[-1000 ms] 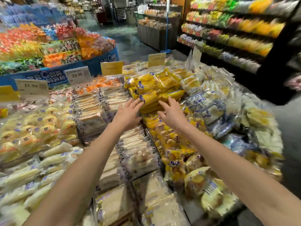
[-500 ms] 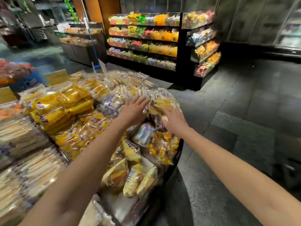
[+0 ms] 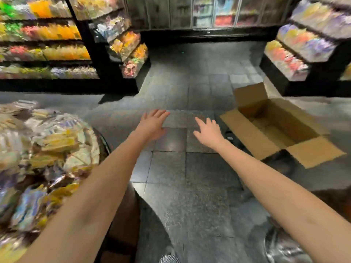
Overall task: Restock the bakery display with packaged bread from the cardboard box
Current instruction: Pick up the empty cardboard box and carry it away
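**Cardboard box open on the aisle floor, both hands bare and holding nothing**

Cardboard box (image 3: 250, 133) sits on the grey tiled floor (image 3: 171, 168), right of centre, flaps folded outward. One flap stands up at the far end, one lies flat toward the camera, and one long flap slopes out on the left side. Brown bottom panels are visible inside. A small dark item (image 3: 228, 134) lies on the tiles just beside the left flap; too blurred to identify.

Left hand (image 3: 152, 124) is stretched forward, palm down, fingers straight and slightly spread, gripping nothing. It hangs over the tiles between the display and the box, touching neither. Right hand (image 3: 209, 132) is likewise extended, palm down, fingers splayed, nothing in it. It is near the box's left flap but apart from it. Both forearms bare.

Packaged bread (image 3: 57, 141) is heaped on the bakery display (image 3: 106, 145) at the left edge of view. Wrappers are clear and yellow, some with blue print, piled up to the dark curved rim. Heavy blur; labels unreadable.

Background: dark shelving (image 3: 91, 54) far left holds rows of orange, yellow and green packets. A second shelf unit (image 3: 273, 73) far right, behind the box, holds pink, purple and yellow packets. Glass-fronted cases (image 3: 214, 10) run along the back wall, their contents only smears of colour.
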